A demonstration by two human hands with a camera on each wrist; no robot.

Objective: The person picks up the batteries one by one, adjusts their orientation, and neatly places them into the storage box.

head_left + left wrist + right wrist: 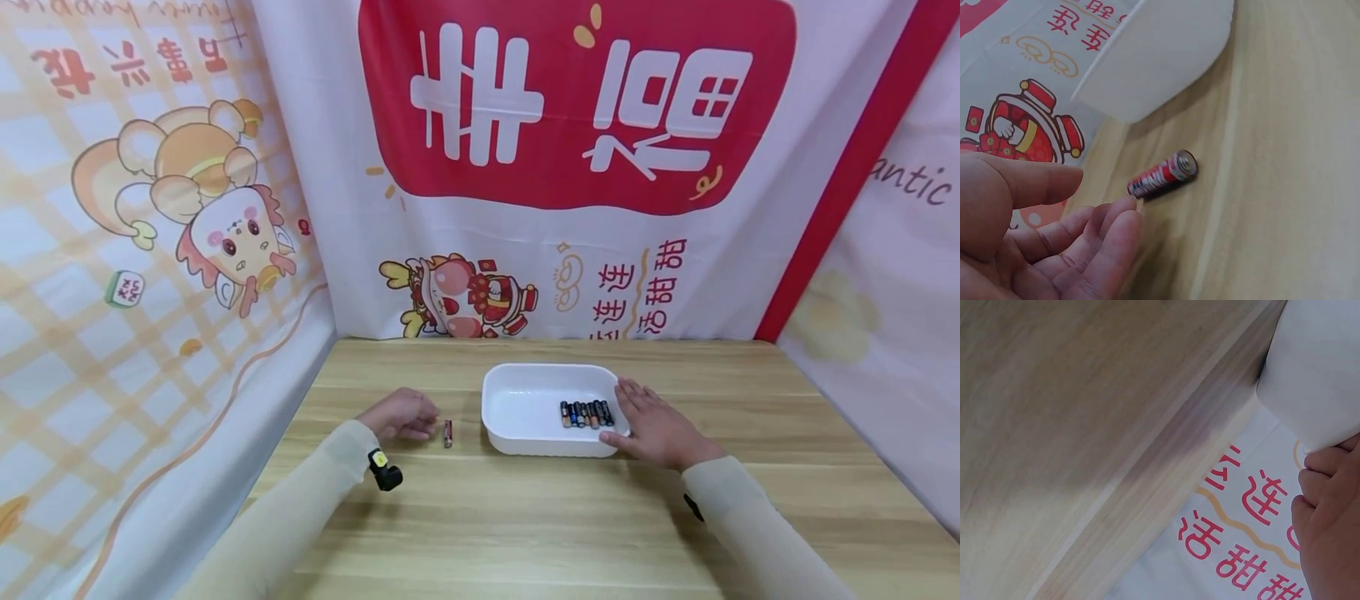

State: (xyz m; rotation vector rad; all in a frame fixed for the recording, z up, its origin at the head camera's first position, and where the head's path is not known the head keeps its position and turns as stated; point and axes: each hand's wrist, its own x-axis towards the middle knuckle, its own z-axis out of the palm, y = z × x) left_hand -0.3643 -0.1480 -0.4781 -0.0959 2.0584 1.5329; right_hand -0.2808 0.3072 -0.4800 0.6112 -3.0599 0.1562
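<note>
A red battery (pixel 447 434) lies by itself on the table, left of a white plastic tub (pixel 517 446). Beside that battery is my left hand (pixel 407 414), its thumb and fingers loosely bent and apart with nothing between them. The left wrist view shows the fingertips (pixel 1124 215) close to one end of the battery (pixel 1163 175). My right hand (pixel 660 429) rests against the tub's right end, fingers along the rim and thumb at the front corner. Inside the tub, several batteries (pixel 585 415) lie side by side in a row near the right end.
The wooden table (pixel 525 525) meets a white printed cloth (pixel 337 275) at its back edge. More printed cloth (pixel 247 350) hangs along the left side, and a further one (pixel 885 292) along the right. A small black camera (pixel 386 473) sits on the left wrist.
</note>
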